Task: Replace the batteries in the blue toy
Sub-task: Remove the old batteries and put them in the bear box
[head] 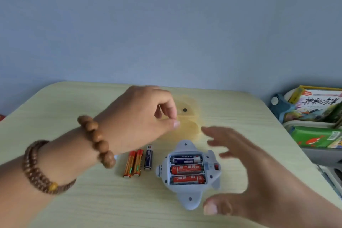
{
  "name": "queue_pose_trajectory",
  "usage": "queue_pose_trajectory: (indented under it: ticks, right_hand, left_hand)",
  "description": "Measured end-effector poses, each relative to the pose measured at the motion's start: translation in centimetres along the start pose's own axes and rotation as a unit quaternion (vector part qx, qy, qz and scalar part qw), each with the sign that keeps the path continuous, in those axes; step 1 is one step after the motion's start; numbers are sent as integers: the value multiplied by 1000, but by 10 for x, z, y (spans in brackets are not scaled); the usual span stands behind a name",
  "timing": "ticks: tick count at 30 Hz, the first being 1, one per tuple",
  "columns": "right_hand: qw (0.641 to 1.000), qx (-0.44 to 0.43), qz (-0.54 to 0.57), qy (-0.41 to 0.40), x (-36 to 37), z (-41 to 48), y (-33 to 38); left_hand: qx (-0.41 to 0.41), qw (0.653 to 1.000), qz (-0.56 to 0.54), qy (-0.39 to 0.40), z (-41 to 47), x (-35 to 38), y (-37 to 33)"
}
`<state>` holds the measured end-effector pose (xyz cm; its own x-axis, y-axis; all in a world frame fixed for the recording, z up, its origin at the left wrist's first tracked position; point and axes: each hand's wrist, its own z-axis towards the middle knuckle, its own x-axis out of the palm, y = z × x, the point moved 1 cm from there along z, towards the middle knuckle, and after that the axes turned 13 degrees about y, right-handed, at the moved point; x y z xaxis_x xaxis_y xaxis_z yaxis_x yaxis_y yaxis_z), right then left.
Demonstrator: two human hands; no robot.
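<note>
Lying upturned, blue toy [188, 174] holds three batteries [187, 170]; three loose batteries [137, 161] lie left (two orange). Right hand [246, 170] open; left hand [142, 118] pinched, contents unclear.

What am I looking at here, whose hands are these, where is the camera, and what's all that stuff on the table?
There is no machine: this is one picture from a camera worn on a person's head, looking down at their own two bare hands over a pale wooden table. The blue toy lies underside up, its battery bay uncovered with three batteries inside. Three loose batteries lie just left of it. The left hand, beaded bracelets at its wrist, pinches its fingertips near a yellowish object behind the toy; whether it holds anything is unclear. The right hand is spread open beside the toy, not touching it. Children's books sit at the right.
</note>
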<state>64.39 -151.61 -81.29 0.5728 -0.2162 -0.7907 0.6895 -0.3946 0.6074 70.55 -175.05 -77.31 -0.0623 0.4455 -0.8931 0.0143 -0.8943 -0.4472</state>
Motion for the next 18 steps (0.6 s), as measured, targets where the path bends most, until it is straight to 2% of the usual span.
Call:
queue_pose_trajectory:
  ticks: [2, 4, 7, 18]
  right_hand:
    - [1000, 5, 12, -1, 11, 2, -3]
    - [998, -19, 40, -38, 15, 4, -4]
    - [996, -14, 65, -68, 19, 1, -3]
    - [992, -2, 89, -87, 30, -1, -9]
  left_hand:
    - [25, 999, -30, 33, -11, 9, -20]
    - [28, 997, -42, 52, -18, 25, -29]
    - [10, 998, -56, 34, -18, 43, -33]
    - [-43, 990, -138, -1, -11, 70, -37]
